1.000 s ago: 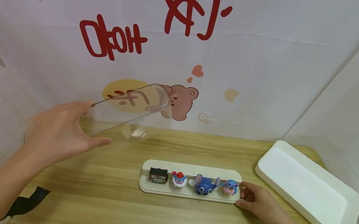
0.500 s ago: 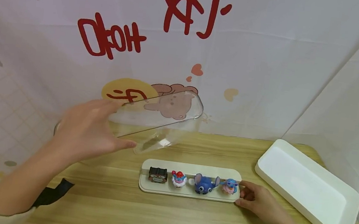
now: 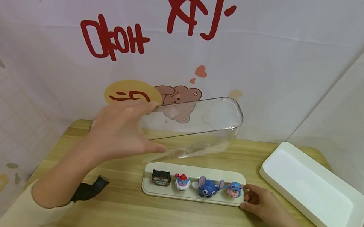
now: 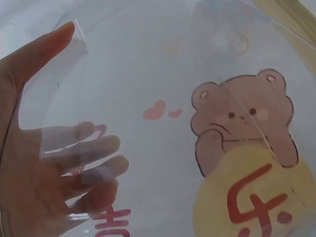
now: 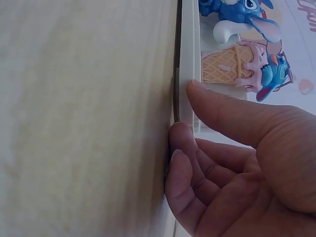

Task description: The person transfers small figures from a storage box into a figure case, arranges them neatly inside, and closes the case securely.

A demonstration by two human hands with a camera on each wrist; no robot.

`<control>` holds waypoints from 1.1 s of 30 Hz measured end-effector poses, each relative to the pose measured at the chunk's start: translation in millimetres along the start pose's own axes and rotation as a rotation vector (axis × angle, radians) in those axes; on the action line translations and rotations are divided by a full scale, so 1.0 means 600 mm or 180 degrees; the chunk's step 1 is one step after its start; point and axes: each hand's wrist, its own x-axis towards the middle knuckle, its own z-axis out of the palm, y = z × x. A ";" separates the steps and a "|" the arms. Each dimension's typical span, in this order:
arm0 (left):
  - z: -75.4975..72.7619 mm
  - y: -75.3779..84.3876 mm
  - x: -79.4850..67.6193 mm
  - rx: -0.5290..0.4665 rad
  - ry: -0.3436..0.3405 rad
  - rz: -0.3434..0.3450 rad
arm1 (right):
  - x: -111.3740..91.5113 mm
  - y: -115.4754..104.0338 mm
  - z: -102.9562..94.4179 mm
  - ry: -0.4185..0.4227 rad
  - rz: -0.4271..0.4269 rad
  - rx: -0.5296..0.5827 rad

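Observation:
My left hand (image 3: 116,130) grips the left end of a long clear plastic cover (image 3: 202,138), thumb on the near side. The cover hangs tilted above and behind a cream display base (image 3: 195,171), apart from it. In the left wrist view, the left hand's fingers (image 4: 101,145) show through the clear plastic. Several small figurines stand in a row on the base, among them a blue big-eared one (image 3: 208,188) and, at the right end, an ice-cream-cone one (image 5: 224,68). My right hand (image 3: 264,207) pinches the base's right end, thumb on its edge and fingers beneath.
A white rectangular tray (image 3: 312,194) lies at an angle on the right of the wooden table (image 3: 172,222). Behind the table hangs a white printed cloth (image 3: 270,63). More cloth borders the left and right sides.
My left hand has carried the clear cover rightward, from the left of the base to above and behind it. The right hand, base and figurines have stayed in place.

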 end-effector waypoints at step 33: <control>0.066 0.083 0.030 0.0060 -0.0749 0.0602 | -0.003 0.003 0.001 0.0062 -0.0036 -0.0036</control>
